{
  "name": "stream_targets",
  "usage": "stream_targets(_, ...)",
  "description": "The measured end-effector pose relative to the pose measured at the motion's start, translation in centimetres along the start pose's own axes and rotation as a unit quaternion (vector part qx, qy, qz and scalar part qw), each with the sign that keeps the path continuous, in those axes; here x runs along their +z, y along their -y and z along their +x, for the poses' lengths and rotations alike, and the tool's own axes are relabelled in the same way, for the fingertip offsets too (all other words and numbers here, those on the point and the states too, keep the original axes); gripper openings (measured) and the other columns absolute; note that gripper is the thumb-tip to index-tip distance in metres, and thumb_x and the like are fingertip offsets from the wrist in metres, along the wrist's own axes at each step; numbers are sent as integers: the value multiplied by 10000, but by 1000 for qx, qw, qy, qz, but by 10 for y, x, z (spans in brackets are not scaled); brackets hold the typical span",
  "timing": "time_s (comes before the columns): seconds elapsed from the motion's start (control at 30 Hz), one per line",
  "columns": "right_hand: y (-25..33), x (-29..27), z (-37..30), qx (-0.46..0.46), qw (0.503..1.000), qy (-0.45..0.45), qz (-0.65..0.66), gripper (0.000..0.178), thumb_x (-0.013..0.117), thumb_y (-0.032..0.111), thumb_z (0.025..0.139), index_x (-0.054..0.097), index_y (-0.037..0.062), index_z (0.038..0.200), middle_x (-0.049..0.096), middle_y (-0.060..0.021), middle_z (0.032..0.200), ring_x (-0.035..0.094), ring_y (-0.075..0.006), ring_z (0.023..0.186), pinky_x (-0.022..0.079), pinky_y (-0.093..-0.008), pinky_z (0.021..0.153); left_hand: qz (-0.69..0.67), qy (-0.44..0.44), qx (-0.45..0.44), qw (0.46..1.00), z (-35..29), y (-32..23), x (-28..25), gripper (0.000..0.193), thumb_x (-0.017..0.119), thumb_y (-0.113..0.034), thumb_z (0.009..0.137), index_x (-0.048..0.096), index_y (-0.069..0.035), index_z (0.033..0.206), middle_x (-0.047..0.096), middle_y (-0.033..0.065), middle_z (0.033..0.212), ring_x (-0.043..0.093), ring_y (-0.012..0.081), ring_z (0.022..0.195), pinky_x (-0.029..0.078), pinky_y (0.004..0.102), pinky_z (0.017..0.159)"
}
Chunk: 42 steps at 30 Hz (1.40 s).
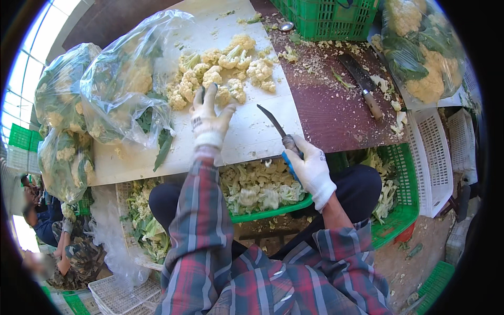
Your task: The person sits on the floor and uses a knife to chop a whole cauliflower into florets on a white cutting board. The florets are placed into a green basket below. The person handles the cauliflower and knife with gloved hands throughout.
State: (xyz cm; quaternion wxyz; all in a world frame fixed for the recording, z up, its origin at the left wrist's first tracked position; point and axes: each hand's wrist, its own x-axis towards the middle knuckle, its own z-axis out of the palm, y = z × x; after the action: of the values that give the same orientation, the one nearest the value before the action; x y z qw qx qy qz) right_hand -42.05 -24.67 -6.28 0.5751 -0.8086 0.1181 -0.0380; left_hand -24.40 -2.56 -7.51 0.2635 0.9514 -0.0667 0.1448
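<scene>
My left hand (208,116), in a white glove with dark fingertips, reaches over the white board (247,128) with its fingers apart. Just beyond its fingertips lies a loose pile of cauliflower florets (212,59); whether the fingers touch the nearest one I cannot tell. Gloved in white and blue, my right hand (313,169) is wrapped round the dark handle of a curved knife (274,122). The blade points up and to the left over the board, apart from the florets. Below the board's near edge, between my knees, cut cauliflower pieces (262,186) fill a green crate (273,212).
Plastic bags of cauliflower (123,79) crowd the board's left side; another bag (422,52) stands far right. A cleaver (359,79) lies on the scrap-strewn table (320,113), near a green crate (331,21). More crates (433,152) flank me. Another person (68,247) sits at far left.
</scene>
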Motion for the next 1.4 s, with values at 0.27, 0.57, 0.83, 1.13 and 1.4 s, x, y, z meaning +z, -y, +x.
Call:
stream_targets(0.27, 8, 0, 3, 13, 999, 37, 3, 235, 649, 215, 972, 662, 37, 1123, 688, -228, 945, 687, -407, 881, 527, -454, 785, -324, -25, -164, 931, 35, 41, 37, 484, 849, -27, 848, 642, -38, 1285, 683, 115, 1249, 700, 230, 1064, 590, 334, 940)
stream_targets(0.57, 1, 32, -8, -62, 996, 71, -9, 240, 640, 225, 982, 649, 52, 1148, 699, -228, 973, 689, -421, 938, 542, -473, 821, -505, 65, -203, 837, -52, 49, 8, 457, 692, 76, 937, 585, -11, 1373, 685, 108, 1373, 685, 168, 1109, 581, 308, 937)
stream_targets(0.83, -20, 63, -12, -143, 989, 21, -23, 434, 672, 229, 990, 613, 60, 1386, 723, -209, 1099, 718, -397, 1015, 579, -465, 886, -499, 10, -237, 834, -62, 44, 14, 367, 761, 22, 913, 695, -11, 1272, 756, 100, 1186, 720, 165, 1009, 602, 308, 895)
stream_targets(1.13, -25, 70, -3, -113, 992, 44, -47, 439, 673, 226, 997, 615, 46, 1393, 733, -202, 1141, 730, -378, 1031, 587, -453, 882, -492, -28, -278, 825, -65, 23, 17, 368, 781, -1, 888, 723, -12, 1252, 754, 72, 1092, 704, 138, 882, 599, 271, 764)
stream_targets(1.4, -24, 78, -4, -96, 993, 60, -37, 424, 649, 207, 1002, 611, 0, 1370, 725, -235, 1139, 714, -407, 1044, 578, -461, 899, -523, -55, -249, 813, -70, 34, 29, 342, 759, 55, 865, 728, 12, 1203, 736, 82, 1136, 695, 136, 930, 592, 272, 820)
